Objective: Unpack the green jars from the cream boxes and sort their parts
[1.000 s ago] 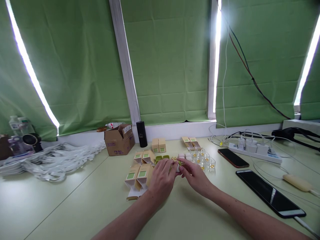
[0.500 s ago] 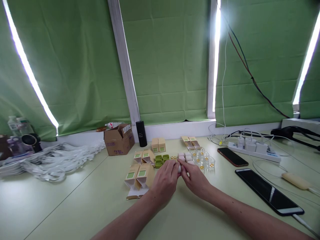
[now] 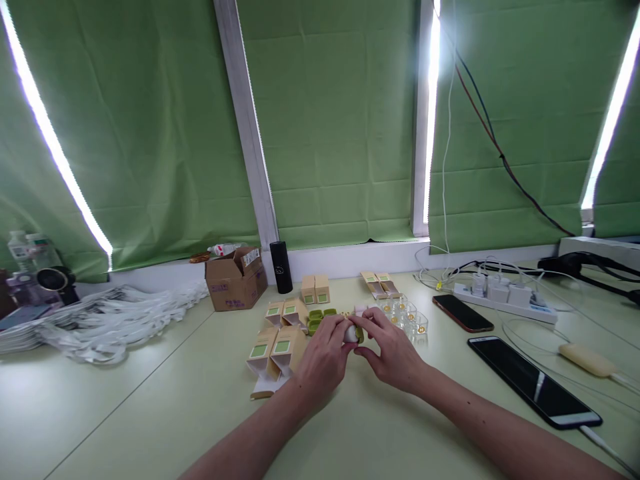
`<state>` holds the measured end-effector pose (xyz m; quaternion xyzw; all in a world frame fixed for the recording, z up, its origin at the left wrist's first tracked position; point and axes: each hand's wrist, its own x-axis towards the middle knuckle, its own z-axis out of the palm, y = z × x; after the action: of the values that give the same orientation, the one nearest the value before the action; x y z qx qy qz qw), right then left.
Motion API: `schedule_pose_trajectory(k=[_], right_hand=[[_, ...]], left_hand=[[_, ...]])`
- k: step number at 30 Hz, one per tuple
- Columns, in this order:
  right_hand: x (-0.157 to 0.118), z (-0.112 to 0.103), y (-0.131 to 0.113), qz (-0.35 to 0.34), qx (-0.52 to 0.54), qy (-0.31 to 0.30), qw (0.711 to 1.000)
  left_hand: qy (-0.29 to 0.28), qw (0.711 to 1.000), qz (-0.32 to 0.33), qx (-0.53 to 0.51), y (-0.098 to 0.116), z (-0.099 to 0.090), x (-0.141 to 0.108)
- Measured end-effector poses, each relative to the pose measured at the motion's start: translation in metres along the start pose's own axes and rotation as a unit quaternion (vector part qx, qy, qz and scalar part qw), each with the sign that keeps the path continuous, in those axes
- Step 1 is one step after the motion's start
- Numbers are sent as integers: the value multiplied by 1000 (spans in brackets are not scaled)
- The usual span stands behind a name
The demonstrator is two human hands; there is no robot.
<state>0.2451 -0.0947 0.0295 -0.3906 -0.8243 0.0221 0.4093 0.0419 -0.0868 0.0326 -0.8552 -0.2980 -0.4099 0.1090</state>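
My left hand [image 3: 324,355] is closed around a small white piece with a green end [image 3: 351,334], held just above the table. The fingers of my right hand [image 3: 393,352] curl about the green end, thumb below and index finger on top. What the piece is, I cannot make out. Behind my left hand stand small green square cups [image 3: 315,321], partly hidden by it. Beyond my right hand are several clear cups [image 3: 400,308] with gold-coloured centres. Pale pinkish pieces [image 3: 361,309] sit behind my fingers, mostly covered.
Open cardboard cartons [image 3: 280,351] with green labels stand left of my hands. Farther back are a brown box [image 3: 235,283] and a black cylinder [image 3: 281,268]. Two phones, one a large phone [image 3: 533,380], and a power strip [image 3: 505,305] with cables lie to the right.
The piece has tilted and its green end now shows between my hands. My right thumb and index finger have spread wider around it. The camera view has shifted slightly.
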Motion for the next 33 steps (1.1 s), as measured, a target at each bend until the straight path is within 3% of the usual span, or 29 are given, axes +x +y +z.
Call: schedule_pose_trajectory(k=[9,13,15,17,20,22,24,27,33], right_hand=[[6,6,6,3,46,46,998],[7,4,20,55,47,59,996],[7,3,24,77,47,71,993],[7,3,23,92,48,78,992],[5,7,18,94,48,62,992],[4,10,14,91,44,42,994],[3,12,11,91,38,28,995],[2,13,10,93,34,26,995],[8,3,22,121,57,107,985]], left_hand=[[42,995,-47,-81,3,-2,3],[95,965,-146,-197,-1,-4,9],[120,908,-236,-324,-7,-2,12],[140,812,-316,-471,-14,0,13],[170,667,-380,-618,-23,3,15],[189,609,-402,-657,-26,3,15],[201,580,-417,-670,-26,3,16],[198,586,-415,-667,-25,4,14],[184,683,-404,-580,-27,3,14]])
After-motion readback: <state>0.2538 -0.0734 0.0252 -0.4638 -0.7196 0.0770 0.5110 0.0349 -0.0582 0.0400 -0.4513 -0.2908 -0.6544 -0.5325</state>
